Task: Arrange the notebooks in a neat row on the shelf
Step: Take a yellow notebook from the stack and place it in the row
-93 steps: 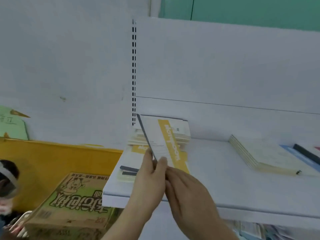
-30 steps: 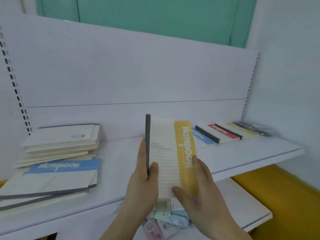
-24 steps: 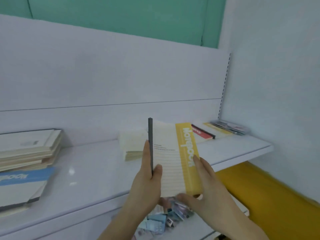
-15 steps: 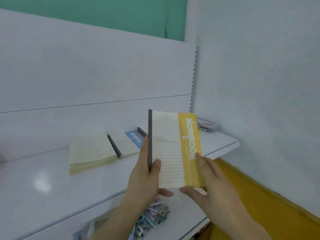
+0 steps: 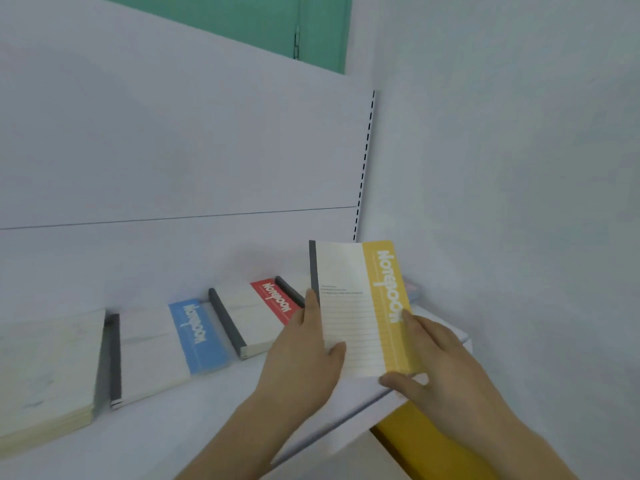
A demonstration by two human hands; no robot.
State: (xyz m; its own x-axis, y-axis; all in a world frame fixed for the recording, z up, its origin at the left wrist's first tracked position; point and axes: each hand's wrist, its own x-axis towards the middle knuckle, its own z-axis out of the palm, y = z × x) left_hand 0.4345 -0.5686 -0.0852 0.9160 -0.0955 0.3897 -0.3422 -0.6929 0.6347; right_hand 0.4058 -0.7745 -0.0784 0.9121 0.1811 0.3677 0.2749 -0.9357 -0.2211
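Yellow notebook [image 5: 363,306] held upright above the right end of the shelf [image 5: 214,420], near the side wall [image 5: 519,202]; left hand [image 5: 304,355] pinches its grey spine edge, thumb across the cover, while the right hand [image 5: 440,362] curls round the lower yellow corner. A red notebook [image 5: 266,313], a blue notebook [image 5: 169,344] and a cream stack [image 5: 45,368] already lie flat in a row to the left. Best, I judge, to lower it flat just right of the red one, spine angled like its neighbours, front edges level, without nudging them.
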